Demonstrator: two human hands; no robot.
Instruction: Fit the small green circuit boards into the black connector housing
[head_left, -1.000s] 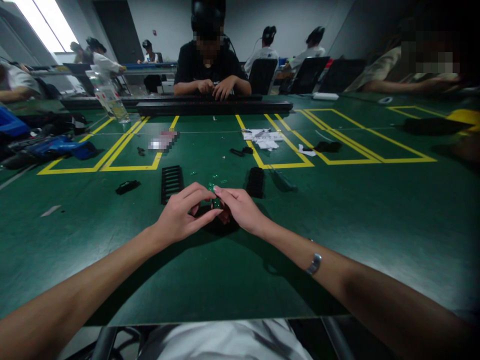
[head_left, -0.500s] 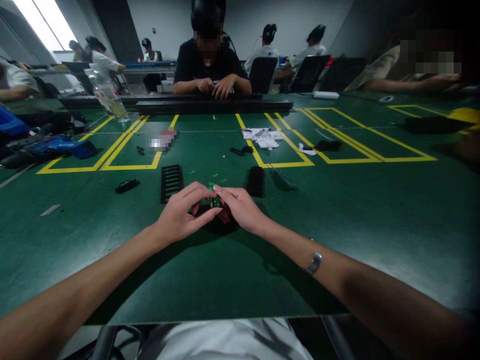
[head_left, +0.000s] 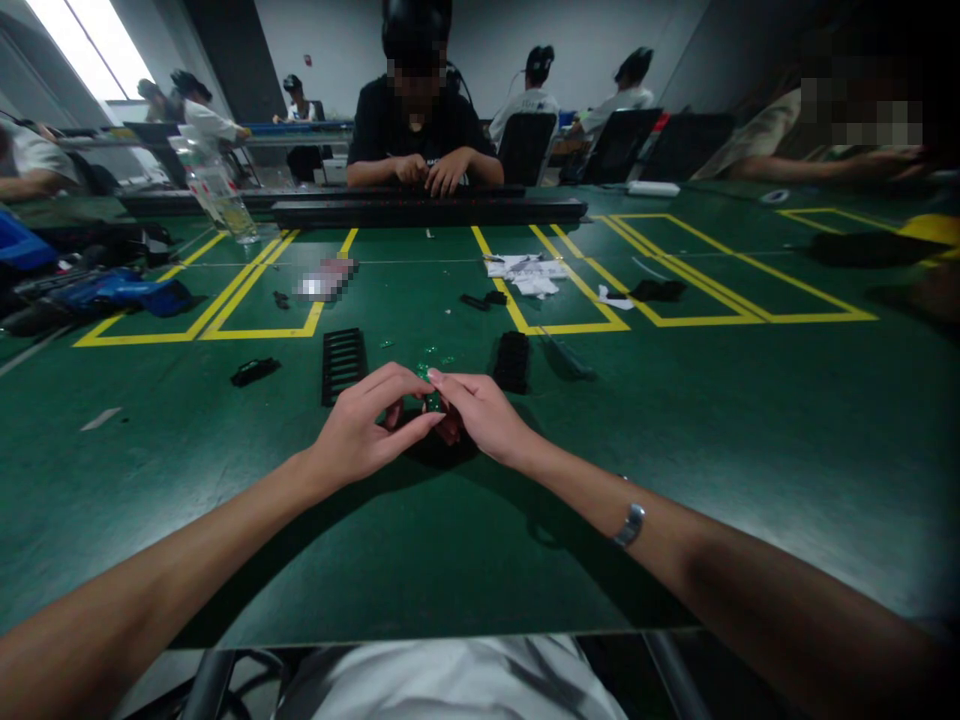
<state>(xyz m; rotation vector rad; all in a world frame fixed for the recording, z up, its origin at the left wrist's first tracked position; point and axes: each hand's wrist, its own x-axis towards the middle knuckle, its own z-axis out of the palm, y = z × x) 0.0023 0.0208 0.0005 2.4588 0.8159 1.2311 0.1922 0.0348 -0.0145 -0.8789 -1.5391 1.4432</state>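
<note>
My left hand (head_left: 373, 425) and my right hand (head_left: 484, 412) meet over the green table (head_left: 420, 560), fingertips close together. Between them is a small shiny green piece (head_left: 433, 402), mostly hidden by the fingers; its kind cannot be made out. The fingers of both hands are bent round it. Just beyond the fingertips lie several tiny green pieces (head_left: 432, 350). A black slotted tray (head_left: 343, 367) rests to the left of my hands, and a black ribbed block (head_left: 511, 362) to the right.
A small black part (head_left: 255, 372) lies at the left. Beyond are white papers (head_left: 529, 274), yellow tape outlines (head_left: 311, 320), a plastic bottle (head_left: 217, 200) and a blue tool (head_left: 142, 292). A long black bar (head_left: 427, 213) crosses the table before a seated person (head_left: 420, 120).
</note>
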